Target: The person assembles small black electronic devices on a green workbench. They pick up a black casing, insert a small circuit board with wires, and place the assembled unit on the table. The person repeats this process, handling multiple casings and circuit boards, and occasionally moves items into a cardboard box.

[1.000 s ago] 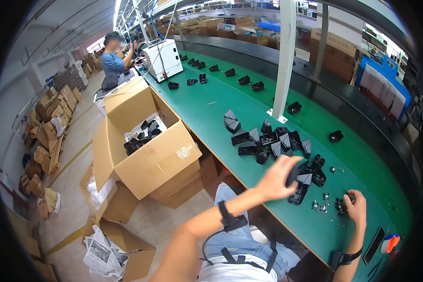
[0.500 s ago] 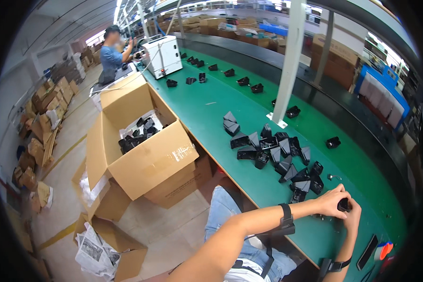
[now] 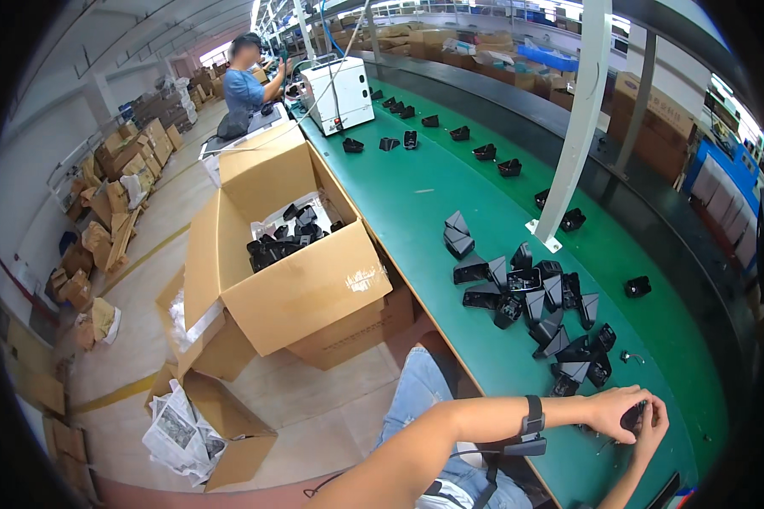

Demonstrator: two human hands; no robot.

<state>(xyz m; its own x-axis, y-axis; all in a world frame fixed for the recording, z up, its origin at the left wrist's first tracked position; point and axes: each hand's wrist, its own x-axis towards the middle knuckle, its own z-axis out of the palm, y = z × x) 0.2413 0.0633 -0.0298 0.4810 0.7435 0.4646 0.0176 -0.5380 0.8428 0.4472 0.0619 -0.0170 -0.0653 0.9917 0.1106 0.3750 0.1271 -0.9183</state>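
At the near right of the green workbench (image 3: 437,276), my left hand (image 3: 617,412) and my right hand (image 3: 652,431) meet around a small black plastic housing (image 3: 631,416). Fingers of both hands close on it and cover most of it. Just beyond my left hand lies a heap of black wedge-shaped housings (image 3: 545,326), some showing hollow insides and others grey slanted faces. A small part with a thin wire (image 3: 628,357) rests on the bench past my hands. Beneath my left wrist, some small bits are partly hidden.
An open cardboard box (image 3: 301,299) with black parts stands left of the bench. Spaced-out housings (image 3: 484,152) line the far side near a white post (image 3: 579,136). A white machine (image 3: 338,95) sits at the far end, beside a person (image 3: 250,85) in blue.
The whole view has shifted, so the bench and boxes appear further right and lower. Both hands stay together on the black housing, with the right hand's fingers slightly repositioned.
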